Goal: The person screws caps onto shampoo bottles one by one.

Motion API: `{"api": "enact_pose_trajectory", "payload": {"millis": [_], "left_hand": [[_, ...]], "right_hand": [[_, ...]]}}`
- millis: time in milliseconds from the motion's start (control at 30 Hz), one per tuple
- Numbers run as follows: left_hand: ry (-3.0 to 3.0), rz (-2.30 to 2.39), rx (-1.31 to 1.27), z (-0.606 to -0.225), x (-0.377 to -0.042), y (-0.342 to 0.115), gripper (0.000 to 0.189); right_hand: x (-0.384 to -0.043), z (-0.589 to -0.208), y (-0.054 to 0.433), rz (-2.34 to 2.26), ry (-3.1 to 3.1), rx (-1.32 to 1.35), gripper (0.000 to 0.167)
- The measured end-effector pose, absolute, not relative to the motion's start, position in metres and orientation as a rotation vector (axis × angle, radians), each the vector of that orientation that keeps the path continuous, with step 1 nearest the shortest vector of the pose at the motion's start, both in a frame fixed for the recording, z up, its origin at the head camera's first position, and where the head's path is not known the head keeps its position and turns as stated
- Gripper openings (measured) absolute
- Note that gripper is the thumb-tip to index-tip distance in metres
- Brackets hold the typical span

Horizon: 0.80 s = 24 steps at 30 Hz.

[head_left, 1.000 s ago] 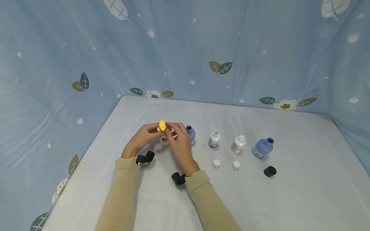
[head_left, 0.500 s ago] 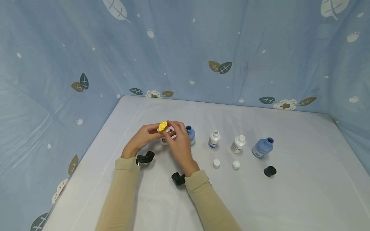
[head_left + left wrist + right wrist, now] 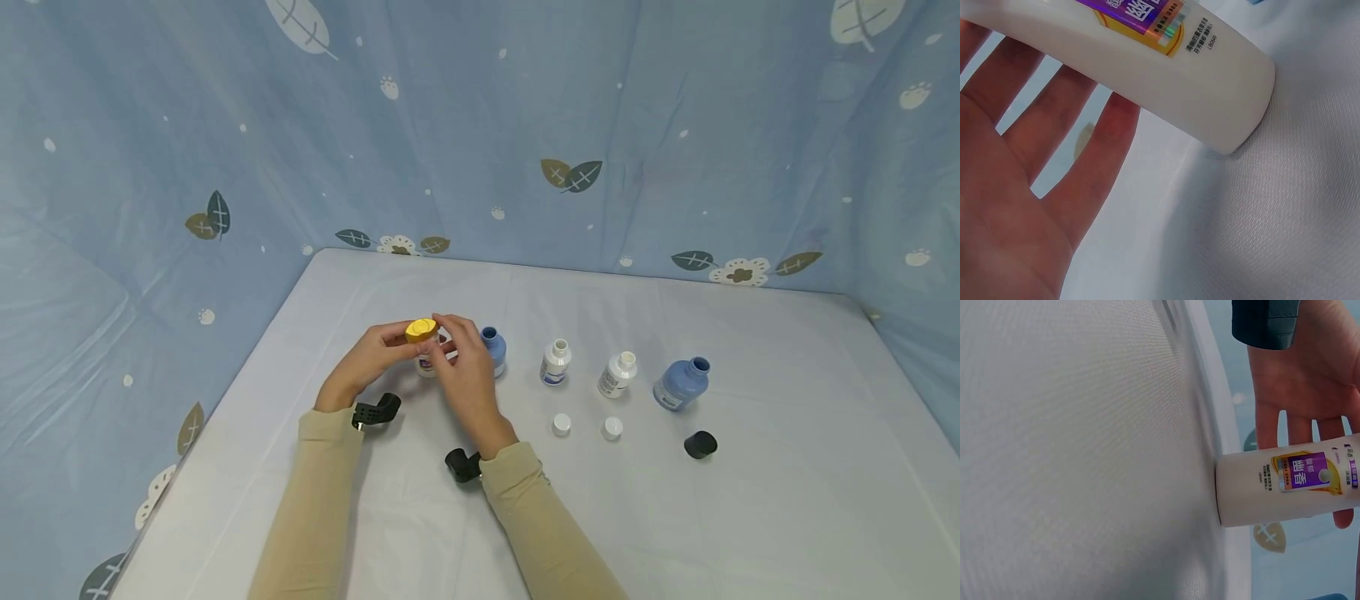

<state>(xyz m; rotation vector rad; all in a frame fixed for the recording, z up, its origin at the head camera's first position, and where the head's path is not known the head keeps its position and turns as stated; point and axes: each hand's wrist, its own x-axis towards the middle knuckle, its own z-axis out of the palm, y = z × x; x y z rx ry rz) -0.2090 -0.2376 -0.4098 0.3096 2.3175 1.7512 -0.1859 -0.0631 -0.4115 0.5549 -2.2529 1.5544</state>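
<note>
My left grip (image 3: 372, 353) is curled around the upper part of a white bottle (image 3: 1244, 490) that stands upright on the white surface (image 3: 408, 508); my right grip (image 3: 467, 371) pinches the yellow cap (image 3: 422, 330) at its top. I can't see how the cap meets the neck. If I turn it at a slant, it could jam crooked; if my left side holds too loosely, the bottle may spin along. The uncapped blue bottle (image 3: 496, 353) stands just beside my right knuckles, so a wide wrist swing could tip it.

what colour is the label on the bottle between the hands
Purple with yellow edging; the label shows best in the right wrist view.
</note>
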Motion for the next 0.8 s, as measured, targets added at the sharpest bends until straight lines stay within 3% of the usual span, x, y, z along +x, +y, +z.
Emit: {"api": "enact_pose_trajectory", "payload": {"millis": [800], "left_hand": [[2.363,1.72,0.299,-0.4114,-0.2094,-0.2387,0.049]], "right_hand": [[-0.1853,-0.4121,-0.0625,1.576,-2.226,0.542,0.026]]}}
